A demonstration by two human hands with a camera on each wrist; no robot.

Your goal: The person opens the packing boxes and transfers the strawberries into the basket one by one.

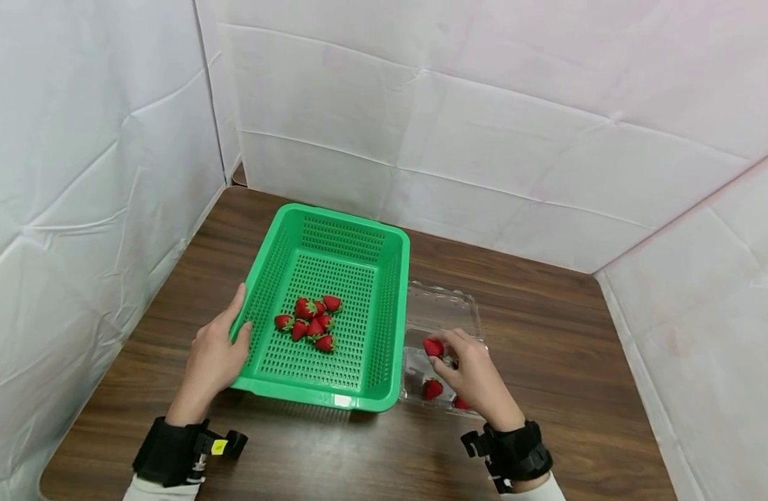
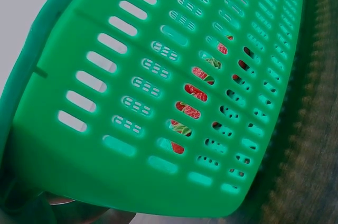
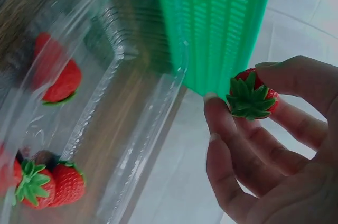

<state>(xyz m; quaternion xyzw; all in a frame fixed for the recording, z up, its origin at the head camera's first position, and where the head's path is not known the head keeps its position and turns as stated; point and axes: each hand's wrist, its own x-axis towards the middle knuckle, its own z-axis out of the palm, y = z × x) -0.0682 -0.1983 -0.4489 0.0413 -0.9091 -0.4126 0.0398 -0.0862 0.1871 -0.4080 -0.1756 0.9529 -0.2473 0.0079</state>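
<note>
My right hand [image 1: 478,376] pinches a strawberry [image 3: 252,97] between thumb and fingers [image 3: 232,145], above the clear clamshell [image 1: 443,306] on the table [image 1: 578,362]; its leafy cap faces my wrist, tip pointing away. My left hand [image 1: 218,355] grips the green basket's [image 1: 334,400] left rim, thumb inside, beside seven strawberries [image 1: 312,323].

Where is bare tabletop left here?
Bare table lies right of the clear container, behind the green basket, and along the near edge. It is crowded between basket and container, where the right hand pinches a strawberry.
</note>
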